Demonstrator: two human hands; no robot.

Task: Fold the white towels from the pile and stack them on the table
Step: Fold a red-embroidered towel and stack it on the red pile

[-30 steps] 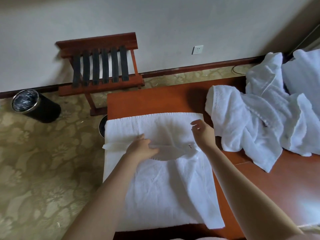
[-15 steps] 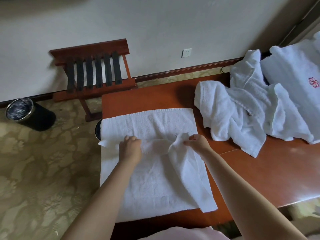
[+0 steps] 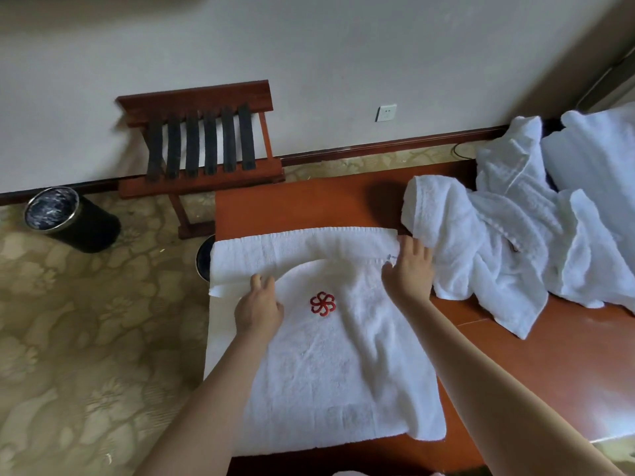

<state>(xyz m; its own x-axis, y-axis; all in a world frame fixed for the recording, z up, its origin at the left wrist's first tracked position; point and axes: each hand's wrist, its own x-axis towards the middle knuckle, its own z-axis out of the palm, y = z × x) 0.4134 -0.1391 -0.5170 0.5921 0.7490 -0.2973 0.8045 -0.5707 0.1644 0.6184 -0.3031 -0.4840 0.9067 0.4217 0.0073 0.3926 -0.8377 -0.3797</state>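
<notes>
White towel (image 3: 330, 365), partly folded, lying flat on the near left end of the red-brown table (image 3: 549, 365), its near edge level with the table's front edge. Half a second ago a flap of it stood raised from the middle, pinched in my right hand; the flap is now laid over as an upper layer, and a red embroidered emblem (image 3: 322, 304) that was hidden shows face up between my two hands. My left hand (image 3: 258, 305) has stayed at the left end of the fold: its fingers are curled close together onto the curved far edge of the upper layer and hold it. My right hand (image 3: 410, 273) has let go and moved to the far right corner, where it rests on the cloth with fingers straight and slightly apart, thumb out to the side. Just beside that hand, to the right, lies the pile (image 3: 498, 249) of unfolded white towels. Beyond the table, on the patterned floor by the wall: a wooden luggage rack (image 3: 202, 142), a black waste bin (image 3: 68, 218), a wall socket (image 3: 386, 113).
</notes>
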